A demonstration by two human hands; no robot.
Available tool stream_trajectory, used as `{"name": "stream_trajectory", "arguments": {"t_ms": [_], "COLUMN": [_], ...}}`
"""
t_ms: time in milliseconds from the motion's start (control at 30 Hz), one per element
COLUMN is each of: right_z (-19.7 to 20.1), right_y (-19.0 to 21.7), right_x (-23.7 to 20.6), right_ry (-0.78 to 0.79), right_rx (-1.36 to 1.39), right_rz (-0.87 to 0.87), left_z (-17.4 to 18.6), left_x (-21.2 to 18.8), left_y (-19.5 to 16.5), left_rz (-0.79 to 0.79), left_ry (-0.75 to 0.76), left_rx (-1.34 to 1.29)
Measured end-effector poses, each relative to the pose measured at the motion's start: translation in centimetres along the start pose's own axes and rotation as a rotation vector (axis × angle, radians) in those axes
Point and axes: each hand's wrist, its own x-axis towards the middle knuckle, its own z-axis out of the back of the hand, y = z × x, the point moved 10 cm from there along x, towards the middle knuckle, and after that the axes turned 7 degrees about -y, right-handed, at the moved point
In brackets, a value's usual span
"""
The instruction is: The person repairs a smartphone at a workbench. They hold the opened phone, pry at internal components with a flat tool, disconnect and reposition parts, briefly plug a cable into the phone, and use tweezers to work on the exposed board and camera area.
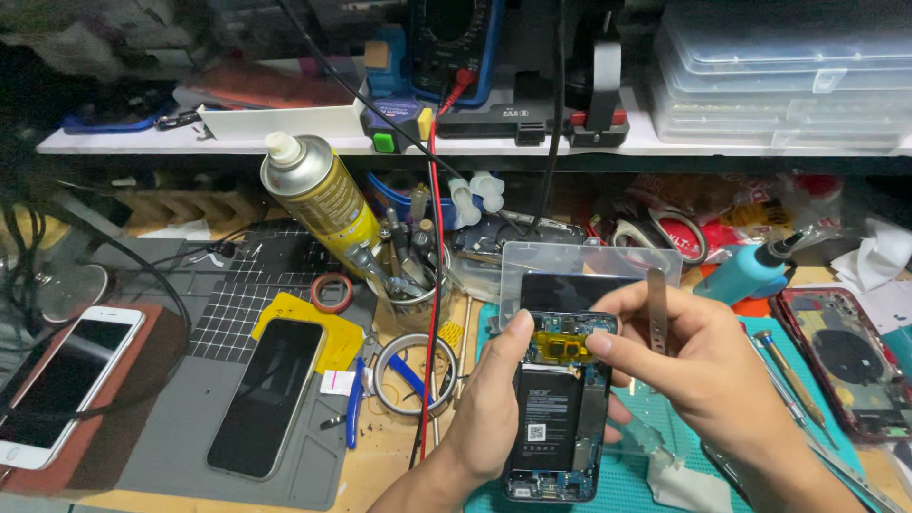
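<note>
The opened blue smartphone with its back cover off is held upright above the teal work mat, black battery and yellow flex exposed. The slim metal tweezers stand above that mat too.

Both forearms come in from the lower edge bare, with no sleeves reaching the wrists. The left hand and the right hand are ungloved, with short, unpainted fingernails. Neither wrist carries anything.
</note>
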Motion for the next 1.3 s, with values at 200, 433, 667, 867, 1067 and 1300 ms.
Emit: {"name": "stream_trajectory", "arguments": {"t_ms": [200, 433, 667, 867, 1067, 1300], "right_z": [0.2, -1.0, -1.3, -1.6, -2.3, -3.0], "right_y": [3.2, 6.0, 6.3, 6.3, 7.2, 7.3], "right_x": [-1.1, -2.2, -2.6, -2.0, -2.2, -1.8], "right_ry": [-0.122, -0.099, -0.1, -0.083, -0.104, -0.066], "right_rx": [-0.128, -0.197, -0.271, -0.278, -0.372, -0.393], "right_rz": [0.262, 0.468, 0.502, 0.46, 0.528, 0.511], "left_z": [0.3, 0.2, 0.8, 0.6, 0.6, 0.9], "left_x": [-0.1, -0.1, -0.4, -0.4, -0.3, -0.3], "left_y": [-0.6, -1.2, -1.2, -1.0, -1.1, -1.7], "left_rz": [-0.042, -0.105, -0.066, -0.007, 0.025, -0.001], "left_ry": [-0.037, -0.034, -0.091, -0.072, -0.056, -0.044], "left_rx": [0.047, 0.101, 0.144, 0.07, 0.036, -0.018]}}
